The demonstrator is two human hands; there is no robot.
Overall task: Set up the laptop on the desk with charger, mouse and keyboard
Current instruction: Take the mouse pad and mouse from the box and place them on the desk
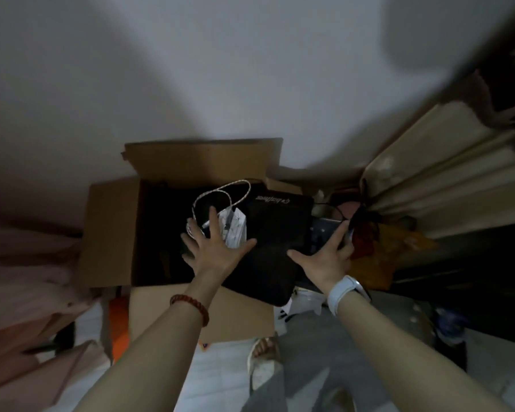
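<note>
A black laptop sleeve [275,242] with pale lettering lies tilted across the right side of an open cardboard box [110,230]. My left hand [213,251], fingers spread, rests on the sleeve's left edge beside a white paper packet [235,230] and a braided white cable loop [220,194]. My right hand [327,254] is at the sleeve's right edge, fingers reaching toward a dark flat device [324,230] behind it. Whether either hand grips the sleeve is unclear. The laptop itself is hidden.
The box stands on a pale tiled floor against a white wall. Beige curtains [434,179] hang at right above orange and red bags [378,251]. Pinkish fabric [27,278] lies at left. My sandalled foot [263,358] is below the box.
</note>
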